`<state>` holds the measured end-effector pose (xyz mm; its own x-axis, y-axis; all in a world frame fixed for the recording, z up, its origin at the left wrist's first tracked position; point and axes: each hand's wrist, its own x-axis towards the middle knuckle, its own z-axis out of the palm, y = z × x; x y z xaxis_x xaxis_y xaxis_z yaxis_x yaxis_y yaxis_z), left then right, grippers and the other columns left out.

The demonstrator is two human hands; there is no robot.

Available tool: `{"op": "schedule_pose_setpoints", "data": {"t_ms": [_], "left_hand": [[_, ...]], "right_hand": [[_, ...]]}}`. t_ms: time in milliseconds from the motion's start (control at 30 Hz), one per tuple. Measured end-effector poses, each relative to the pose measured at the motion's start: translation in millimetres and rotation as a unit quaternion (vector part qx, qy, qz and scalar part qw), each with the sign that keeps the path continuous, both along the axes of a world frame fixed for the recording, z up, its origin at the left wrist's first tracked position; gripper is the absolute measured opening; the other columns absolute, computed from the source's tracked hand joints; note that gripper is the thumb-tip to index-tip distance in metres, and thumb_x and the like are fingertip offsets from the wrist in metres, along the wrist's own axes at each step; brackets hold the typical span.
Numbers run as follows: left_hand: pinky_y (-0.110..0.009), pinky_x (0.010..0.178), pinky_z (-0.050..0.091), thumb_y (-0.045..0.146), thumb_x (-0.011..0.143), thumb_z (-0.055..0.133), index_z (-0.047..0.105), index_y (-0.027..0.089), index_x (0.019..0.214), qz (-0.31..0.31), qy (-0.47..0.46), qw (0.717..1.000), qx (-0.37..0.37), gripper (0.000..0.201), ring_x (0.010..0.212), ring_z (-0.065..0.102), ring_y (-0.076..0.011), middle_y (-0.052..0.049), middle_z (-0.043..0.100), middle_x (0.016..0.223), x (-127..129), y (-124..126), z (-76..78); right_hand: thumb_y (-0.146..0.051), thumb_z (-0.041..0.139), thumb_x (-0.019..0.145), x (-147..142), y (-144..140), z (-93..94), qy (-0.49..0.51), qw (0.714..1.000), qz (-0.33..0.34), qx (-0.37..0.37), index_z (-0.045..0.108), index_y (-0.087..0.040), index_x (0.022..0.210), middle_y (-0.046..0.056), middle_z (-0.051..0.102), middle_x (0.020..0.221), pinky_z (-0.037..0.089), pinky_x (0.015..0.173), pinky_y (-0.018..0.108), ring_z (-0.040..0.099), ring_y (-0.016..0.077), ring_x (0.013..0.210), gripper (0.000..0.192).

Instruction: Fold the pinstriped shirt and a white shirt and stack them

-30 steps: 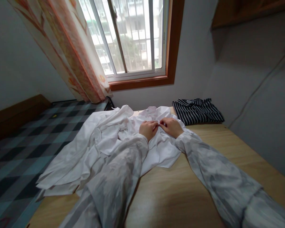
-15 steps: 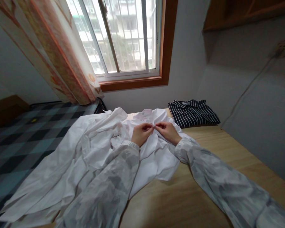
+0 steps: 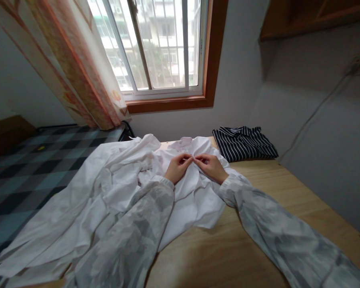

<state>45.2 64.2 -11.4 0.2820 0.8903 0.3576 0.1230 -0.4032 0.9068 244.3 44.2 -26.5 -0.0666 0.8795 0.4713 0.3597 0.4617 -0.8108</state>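
A white shirt [image 3: 195, 204] lies on the wooden table [image 3: 216, 256], its collar toward the window. My left hand [image 3: 177, 167] pinches the shirt's front between thumb and fingertips. Close against it, my right hand [image 3: 212, 167] pinches the same spot from the other side, the fingertips nearly touching. Whatever small part sits between the fingers, perhaps on the front edge, is too small to make out. More rumpled white cloth [image 3: 87, 200] spreads to the left, and I cannot tell where it parts from the shirt.
A folded black-and-white striped shirt [image 3: 244, 144] lies at the table's far right corner. On the left is a bed with a checked cover [image 3: 57, 160]. A patterned curtain [image 3: 87, 80] hangs beside the window [image 3: 165, 52]. A cable [image 3: 312, 116] runs down the right wall.
Both hands stay pinched at the same place on the shirt, with only a slight shift of the fingers and left forearm leftward. The camera view has moved a little.
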Motion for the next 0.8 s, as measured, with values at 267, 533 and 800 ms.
{"op": "schedule_pose_setpoints", "data": {"t_ms": [267, 533, 800], "left_hand": [[-0.029, 0.075, 0.057, 0.054, 0.091, 0.082, 0.081, 0.018, 0.097, 0.019, 0.022, 1.000, 0.011, 0.036, 0.080, 0.071, -0.0181, -0.006, 0.082, 0.094, -0.3, -1.1, -3.5], [-0.029, 0.073, 0.057, 0.045, 0.090, 0.082, 0.082, 0.019, 0.099, 0.052, 0.032, 0.997, 0.040, 0.027, 0.078, 0.071, -0.0181, -0.005, 0.082, 0.090, 0.5, -6.2, -1.7], [-0.031, 0.073, 0.060, 0.046, 0.087, 0.086, 0.089, 0.020, 0.098, 0.065, 0.029, 0.997, 0.038, 0.028, 0.077, 0.076, -0.0204, -0.007, 0.087, 0.091, 0.1, -7.9, -2.1]], "right_hand": [[-0.052, 0.077, 0.096, 1.8, 5.2, -4.2, 0.028, 0.999, 0.014, -0.013, 0.085, -0.022, 0.093, 0.007, 0.085, 0.094, 0.057, 0.077, 0.036, 0.075, 0.0234, 0.080, 0.031], [-0.057, 0.077, 0.096, 1.5, 4.4, -2.9, 0.034, 0.999, 0.026, -0.018, 0.086, -0.023, 0.093, 0.006, 0.085, 0.090, 0.057, 0.075, 0.035, 0.073, 0.0231, 0.079, 0.035], [-0.065, 0.075, 0.097, 0.3, 2.0, -0.3, 0.023, 0.999, 0.022, -0.006, 0.086, -0.024, 0.092, 0.007, 0.085, 0.090, 0.057, 0.076, 0.035, 0.074, 0.0237, 0.080, 0.043]]}}
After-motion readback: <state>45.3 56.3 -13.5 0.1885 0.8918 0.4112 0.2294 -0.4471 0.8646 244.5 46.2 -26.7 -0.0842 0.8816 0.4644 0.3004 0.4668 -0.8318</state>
